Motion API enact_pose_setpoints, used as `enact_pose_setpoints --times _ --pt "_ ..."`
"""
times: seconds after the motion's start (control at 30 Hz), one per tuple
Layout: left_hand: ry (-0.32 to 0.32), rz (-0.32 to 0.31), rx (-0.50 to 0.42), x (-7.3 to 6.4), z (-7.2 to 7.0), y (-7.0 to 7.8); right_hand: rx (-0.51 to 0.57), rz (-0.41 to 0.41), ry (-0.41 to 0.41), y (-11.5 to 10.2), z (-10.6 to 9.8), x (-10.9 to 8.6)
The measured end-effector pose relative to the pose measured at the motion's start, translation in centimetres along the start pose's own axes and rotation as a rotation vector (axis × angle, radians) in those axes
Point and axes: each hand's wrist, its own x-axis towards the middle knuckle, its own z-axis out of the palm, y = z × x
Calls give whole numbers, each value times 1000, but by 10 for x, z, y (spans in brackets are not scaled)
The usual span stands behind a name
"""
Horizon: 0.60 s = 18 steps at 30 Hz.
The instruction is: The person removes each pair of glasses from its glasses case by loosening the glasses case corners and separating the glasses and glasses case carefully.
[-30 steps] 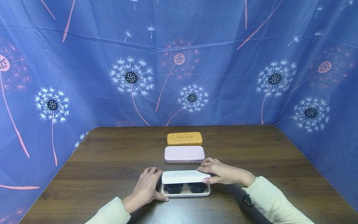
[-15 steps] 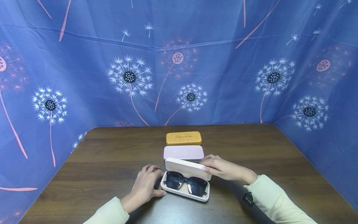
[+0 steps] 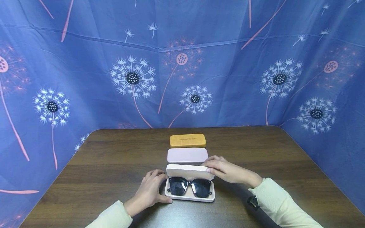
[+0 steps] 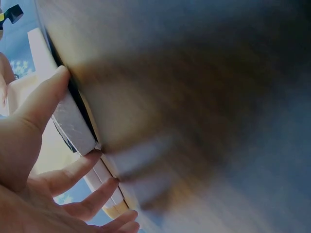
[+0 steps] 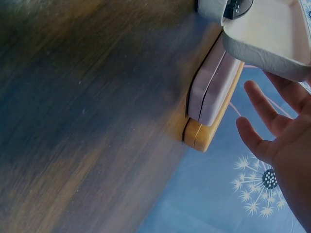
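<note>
A white glasses case (image 3: 196, 199) stands open on the table, its lid (image 3: 182, 172) tipped back. Inside lie dark-lensed sunglasses (image 3: 178, 186), front toward me. My left hand (image 3: 149, 191) holds the left end of the case's base, thumb at the front corner and fingers toward the back. In the left wrist view the thumb and index finger span that end (image 4: 73, 124). My right hand (image 3: 228, 171) pinches the lid's right end, thumb on its front edge and fingertips hidden behind. The right wrist view shows the lid's cream lining (image 5: 272, 29) above the spread lower fingers.
Right behind the white case lies a closed pale pink glasses case (image 3: 187, 155). Farther back is a closed yellow one (image 3: 187, 140) with lettering on top. The brown wooden table (image 3: 114, 152) meets a blue dandelion-print cloth (image 3: 228, 95) along its back and sides.
The lid, half lowered over the sunglasses a second ago, has been swung up and back by my right hand. The case turned askew, then straightened again. My left hand stayed at its left end.
</note>
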Motion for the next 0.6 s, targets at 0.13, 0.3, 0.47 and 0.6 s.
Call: enact_pose_setpoints --times 0.13,0.3,0.47,0.6 --pt "-10 -5 -19 0 0 1 -32 -30 31 0 1 0" --pt "0 -4 -29 -1 -1 2 -53 -46 59 1 2 1" --pt "28 5 -5 -1 0 2 -76 -68 84 3 4 1" --pt "43 8 10 -1 1 2 -87 -71 100 3 6 2"
